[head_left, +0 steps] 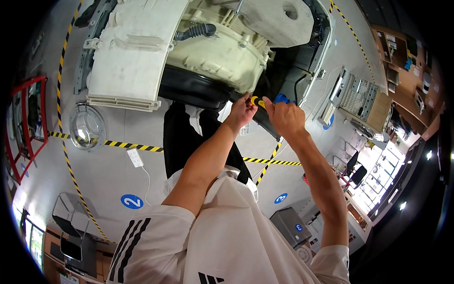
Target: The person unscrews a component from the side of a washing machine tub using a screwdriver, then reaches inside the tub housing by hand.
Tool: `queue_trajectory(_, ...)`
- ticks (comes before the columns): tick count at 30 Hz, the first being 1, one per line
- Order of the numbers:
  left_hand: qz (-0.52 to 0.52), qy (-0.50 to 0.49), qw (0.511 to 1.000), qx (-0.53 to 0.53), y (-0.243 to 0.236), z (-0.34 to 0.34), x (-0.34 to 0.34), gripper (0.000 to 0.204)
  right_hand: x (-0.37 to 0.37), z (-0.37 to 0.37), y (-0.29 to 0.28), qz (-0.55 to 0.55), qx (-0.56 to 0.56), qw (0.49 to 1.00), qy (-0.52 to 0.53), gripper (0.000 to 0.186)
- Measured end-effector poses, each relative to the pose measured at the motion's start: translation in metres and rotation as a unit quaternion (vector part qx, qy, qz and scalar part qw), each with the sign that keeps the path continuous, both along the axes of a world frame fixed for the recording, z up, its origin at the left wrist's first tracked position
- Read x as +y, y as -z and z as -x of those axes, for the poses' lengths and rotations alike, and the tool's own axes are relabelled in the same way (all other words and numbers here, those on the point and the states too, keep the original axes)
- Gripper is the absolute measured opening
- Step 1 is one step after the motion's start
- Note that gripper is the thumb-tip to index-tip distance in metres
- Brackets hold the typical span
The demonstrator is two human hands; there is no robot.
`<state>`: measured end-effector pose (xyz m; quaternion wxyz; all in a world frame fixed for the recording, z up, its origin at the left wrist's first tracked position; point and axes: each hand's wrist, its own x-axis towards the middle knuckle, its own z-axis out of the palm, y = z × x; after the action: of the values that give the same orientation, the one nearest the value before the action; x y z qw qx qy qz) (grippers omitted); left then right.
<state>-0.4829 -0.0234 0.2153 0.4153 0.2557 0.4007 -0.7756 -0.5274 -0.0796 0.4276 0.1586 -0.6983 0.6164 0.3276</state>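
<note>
A partly opened washing machine stands before me, its cream plastic tub (213, 52) exposed with a grey corrugated hose (196, 31) on top. A black curved part (194, 89) runs along the tub's near edge. Close to the tub's lower right, my right hand (286, 118) is closed around a yellow-and-black handle (257, 101); the tool's working end cannot be made out. Something blue (282, 98) shows just behind that hand's knuckles. My left hand (242, 111) is beside the handle's left end, its fingers curled and pinched together; what they grip is too small to tell.
A pale counterweight block (279, 21) sits above the tub, and a white panel (132, 52) to its left. On the floor lie a round glass door (87, 128) and a white power strip (135, 157) with a cord. A red frame (30, 128) stands far left.
</note>
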Motion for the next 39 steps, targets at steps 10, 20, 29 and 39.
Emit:
queue_trajectory(10,0.009,-0.013,1.000,0.001,0.003,0.000,0.002,0.018,0.013,0.010,0.013,0.038,-0.048,0.998,-0.034,0.025)
queue_trajectory(20,-0.017,-0.013,1.000,-0.011,0.001,0.002,-0.001,0.019,0.011,0.005,0.004,0.056,-0.093,0.994,-0.030,0.031)
queue_trajectory(29,-0.027,-0.004,0.999,-0.027,0.002,0.002,0.001,0.017,0.010,0.006,0.004,0.070,-0.137,0.987,-0.052,0.040)
queue_trajectory(39,-0.063,0.010,0.997,-0.042,-0.003,0.002,-0.001,0.018,0.011,0.007,-0.002,0.051,-0.200,0.974,-0.091,0.046)
